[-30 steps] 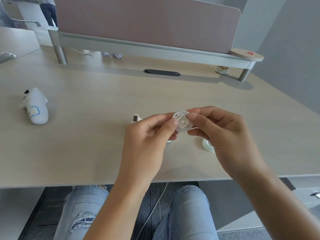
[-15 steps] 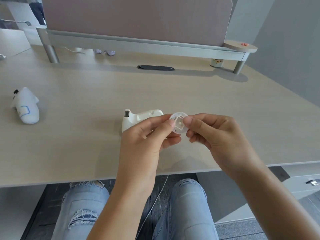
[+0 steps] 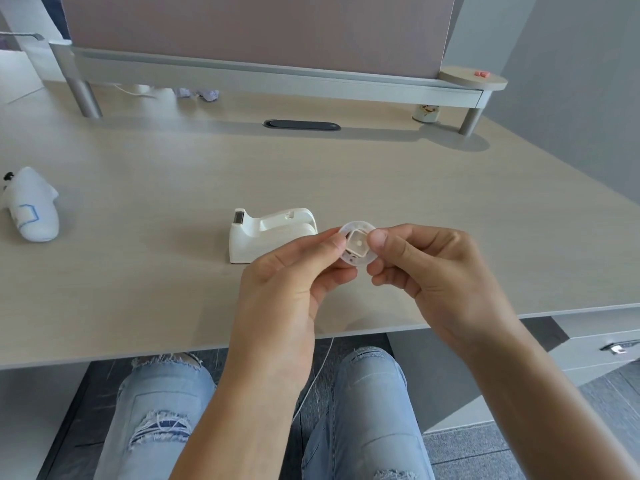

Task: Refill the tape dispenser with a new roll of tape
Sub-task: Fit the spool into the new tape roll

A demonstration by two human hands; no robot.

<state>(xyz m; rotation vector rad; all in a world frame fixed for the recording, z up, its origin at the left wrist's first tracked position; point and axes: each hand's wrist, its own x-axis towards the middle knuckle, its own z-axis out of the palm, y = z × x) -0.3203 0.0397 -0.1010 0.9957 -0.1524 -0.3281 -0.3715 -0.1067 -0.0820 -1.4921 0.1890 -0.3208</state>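
Observation:
A white tape dispenser (image 3: 266,233) stands on the desk (image 3: 173,289), its cutter end to the left and its roll slot showing no tape. Just right of it, above the desk near the front edge, I hold a small round translucent spool hub (image 3: 358,244) with a square core. My left hand (image 3: 294,282) pinches its left rim with thumb and forefinger. My right hand (image 3: 426,271) pinches its right rim. The new tape roll is hidden from view.
A white plush toy (image 3: 33,206) lies at the far left of the desk. At the back, a raised shelf (image 3: 277,81) on legs carries a partition, with a black cable slot (image 3: 301,125) in front of it. A drawer unit (image 3: 602,344) sits at lower right.
Both hands with the hub have moved toward the desk's front edge and to the right of the dispenser, which is now uncovered. The tape roll seen under my right hand is out of sight.

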